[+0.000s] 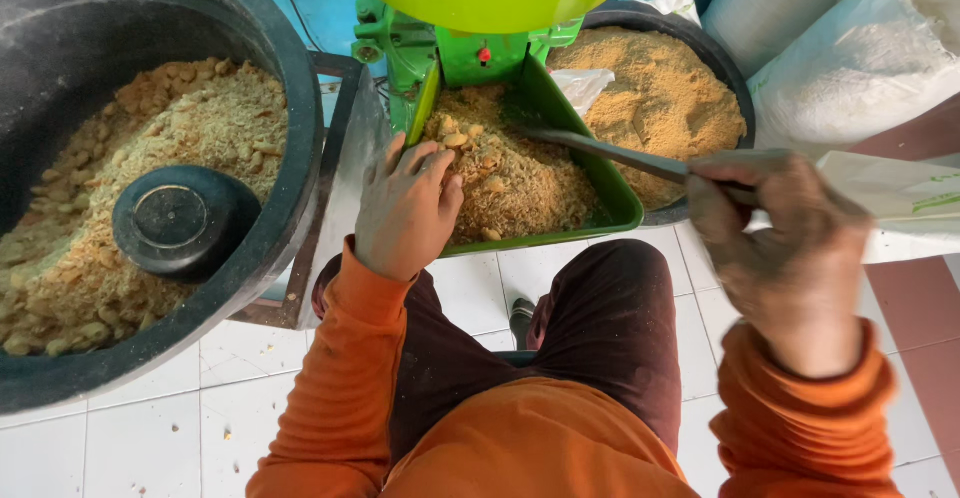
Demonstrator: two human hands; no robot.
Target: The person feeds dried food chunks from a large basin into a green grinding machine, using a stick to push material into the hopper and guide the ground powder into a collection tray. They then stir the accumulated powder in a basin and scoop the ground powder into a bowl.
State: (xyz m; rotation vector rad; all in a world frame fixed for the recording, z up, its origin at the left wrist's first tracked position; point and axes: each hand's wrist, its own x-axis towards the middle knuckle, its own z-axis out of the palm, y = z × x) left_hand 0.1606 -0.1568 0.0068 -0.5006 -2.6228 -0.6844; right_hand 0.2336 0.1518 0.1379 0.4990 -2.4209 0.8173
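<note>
Left hand (405, 208), fingers curled, is pressing into crushed meal (520, 183) in the green tray (625, 203). Right hand (780, 248) is gripping a spoon (610, 155), tip beyond left fingertips. Best stirring shallow, keeping fingers clear of the chute.

A small black bowl (185, 220) lies in the big black tub (300, 108) (white sacks (850, 58) behind).

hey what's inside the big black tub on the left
The black tub holds tan, crumbly ground meal mixed with whole pale nut pieces. A small black bowl sits upside down on the heap. Whatever lies under the bowl and deeper in the meal is covered.
</note>
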